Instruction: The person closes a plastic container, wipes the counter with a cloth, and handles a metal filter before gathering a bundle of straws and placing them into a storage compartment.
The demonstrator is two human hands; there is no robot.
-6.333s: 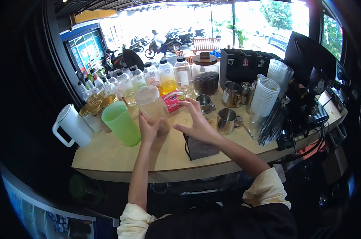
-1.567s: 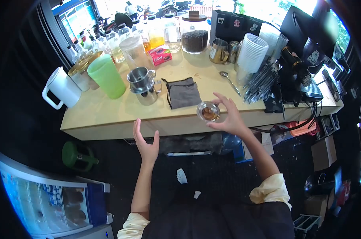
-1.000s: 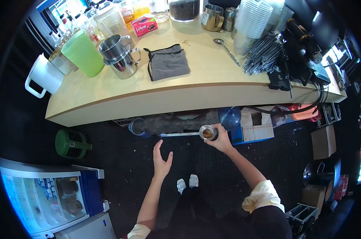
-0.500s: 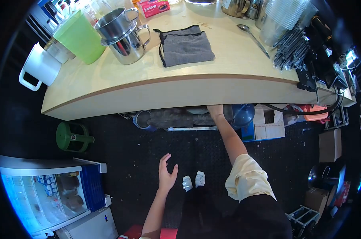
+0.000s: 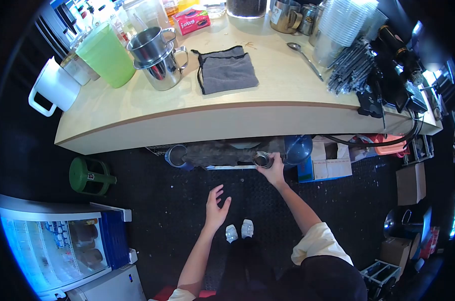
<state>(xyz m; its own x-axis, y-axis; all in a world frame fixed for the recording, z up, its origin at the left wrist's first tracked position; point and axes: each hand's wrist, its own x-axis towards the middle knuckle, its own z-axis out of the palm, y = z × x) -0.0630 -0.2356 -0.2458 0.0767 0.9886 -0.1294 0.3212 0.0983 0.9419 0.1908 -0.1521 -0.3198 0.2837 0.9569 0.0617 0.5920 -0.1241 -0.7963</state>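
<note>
In front of the counter's lower edge, my right hand [image 5: 272, 172] grips a small round glass [image 5: 261, 159], seen from above by its ringed rim. The thumb and fingers close on its right side. My left hand [image 5: 217, 209] hangs over the dark floor with fingers apart and nothing in it. Behind the glass, under the counter, is a shelf with a dark cloth-like cover [image 5: 215, 152]. A blue translucent bowl-like container [image 5: 298, 149] lies just right of the right hand.
On the counter [image 5: 152, 118] are a folded grey cloth [image 5: 228, 71], stacked metal cups [image 5: 162, 70], a green pitcher [image 5: 109, 57], a spoon [image 5: 307, 60] and stacked plastic cups [image 5: 337, 35]. A green stool [image 5: 89, 175] and a glass-door fridge [image 5: 57, 251] stand left. A cardboard box [image 5: 332, 163] sits below.
My right hand has come out from under the counter edge, now with the round glass in it. The left hand has shifted slightly up and right, and the view has tilted a little.
</note>
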